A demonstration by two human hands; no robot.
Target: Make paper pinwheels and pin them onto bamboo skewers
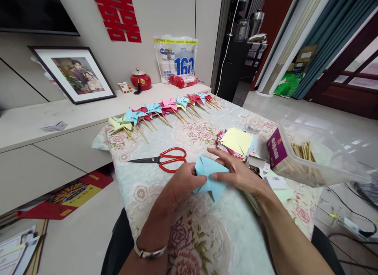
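One view only, the head camera. Both forearms run out of the bottom edge; the paper's lower left part sits under the left thumb, and what lies under the paper is hidden. Small items right of the right hand [240, 174], between it and the clear box [321, 157], are too cluttered to make out.

Light blue paper [210, 177] is folded into pointed flaps, pinwheel-like, one tip pointing toward the person. It rests on the floral-cloth surface [165, 149], just nearer than the red scissors [165, 160]. Left hand [184, 182] pinches its left edge, thumb on top. Right hand lies flat over its right side, fingers spread, index tip touching the upper flap.

Relative to the scissors: stack of coloured paper squares [236, 143] to the right, yellow sheet on top, near the right hand's fingertips. Clear box with wooden sticks [302, 151] further right, overhanging the surface's right edge. Row of finished pinwheels [165, 109] lies beyond, along the far edge. Bare cloth between scissors and pinwheels, and more of it nearer than the paper. Surface's left edge is close beside the scissor tips; floor below.
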